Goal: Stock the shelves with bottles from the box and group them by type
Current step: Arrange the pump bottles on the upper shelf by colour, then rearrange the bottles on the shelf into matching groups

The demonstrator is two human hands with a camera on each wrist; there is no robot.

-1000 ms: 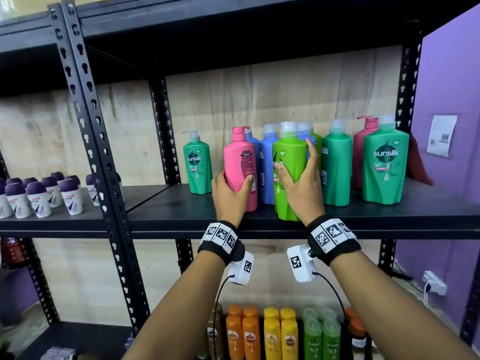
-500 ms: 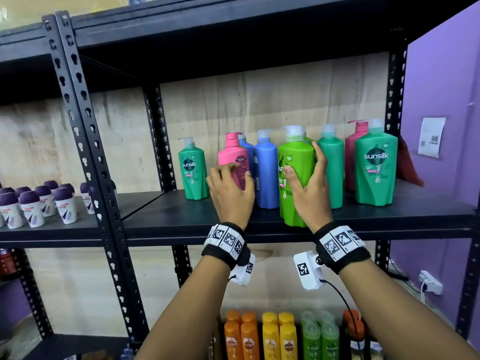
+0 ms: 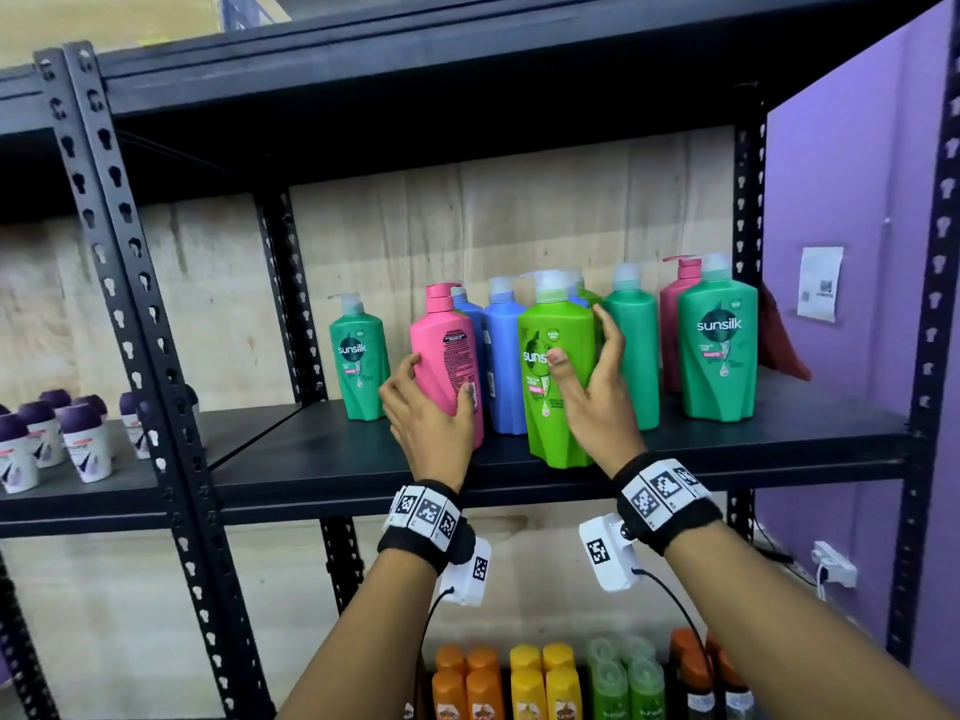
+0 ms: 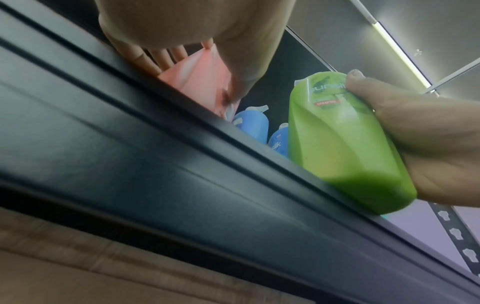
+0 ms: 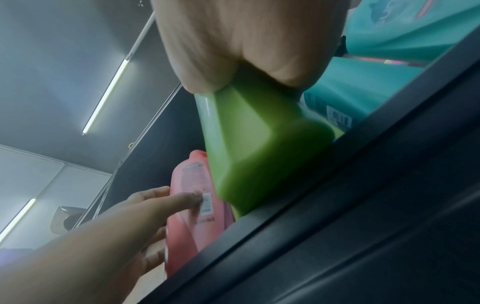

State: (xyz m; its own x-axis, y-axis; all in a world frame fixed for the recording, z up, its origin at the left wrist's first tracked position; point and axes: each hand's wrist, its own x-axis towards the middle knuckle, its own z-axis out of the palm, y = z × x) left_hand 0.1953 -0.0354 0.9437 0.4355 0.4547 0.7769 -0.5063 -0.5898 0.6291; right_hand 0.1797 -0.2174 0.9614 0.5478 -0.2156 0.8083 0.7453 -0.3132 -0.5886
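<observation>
Bare shelf front left; bottles crowd right.

Head view: fingers of the right hand are hidden behind the lime-green bottle, only thumb shown; blue bottles betw. the hands are partly covered by it and by the pink bottle; label text on the pink bottle is too small to be read; lower-shelf bottles under the wrists are cut off by the bottom edge; both wrist views are blurred.

pink bottles 2 | blue bottles 3 | dark green bottles 3 | light green bottles 2
</observation>
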